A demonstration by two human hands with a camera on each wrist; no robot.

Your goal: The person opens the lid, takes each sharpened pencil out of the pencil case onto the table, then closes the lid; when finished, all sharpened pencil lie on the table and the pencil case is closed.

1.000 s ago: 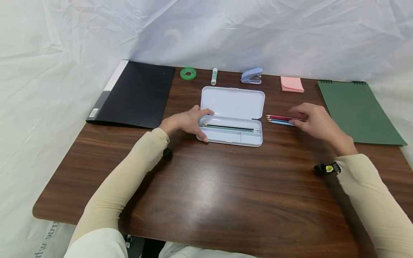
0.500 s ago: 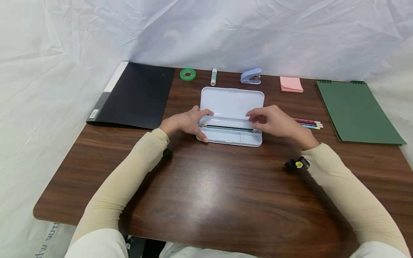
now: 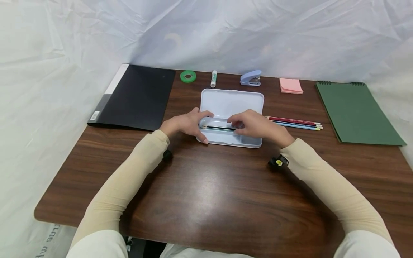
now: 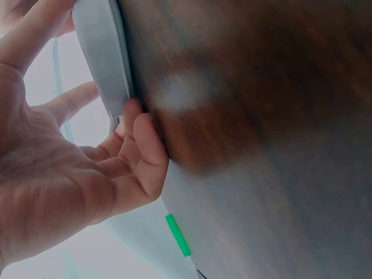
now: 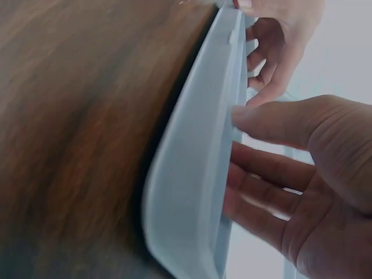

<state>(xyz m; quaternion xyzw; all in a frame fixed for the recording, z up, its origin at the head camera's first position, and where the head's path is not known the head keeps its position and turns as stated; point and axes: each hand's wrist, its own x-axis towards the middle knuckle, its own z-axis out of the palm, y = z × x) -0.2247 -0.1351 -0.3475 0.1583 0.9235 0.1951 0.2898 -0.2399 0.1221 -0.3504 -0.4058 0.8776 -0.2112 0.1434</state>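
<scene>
A white pencil case [image 3: 232,102] lies with its lid raised on the table. My left hand [image 3: 187,123] grips the case's left end, thumb at the near edge and forefinger by the hinge. In the left wrist view, the left hand's fingers [image 4: 148,145] curl against the case's rim. Dark and teal pencils [image 3: 217,128] lie inside the tray. My right hand [image 3: 253,123] reaches into the tray over these pencils, thumb and fingers apart. The right wrist view shows its fingers [image 5: 267,192] dipping behind the case wall [image 5: 183,192]; their tips are partly hidden.
Red and blue pencils [image 3: 297,123] lie right of the case, near a green spiral pad [image 3: 358,113]. A black folder [image 3: 138,96] lies left. Along the back are green tape [image 3: 188,72], a glue stick [image 3: 214,79], a stapler [image 3: 251,78] and pink sticky notes [image 3: 291,86].
My right hand has left the red and blue pencils and moved left into the case, over the pencils there. The left hand has stayed at the case's left end.
</scene>
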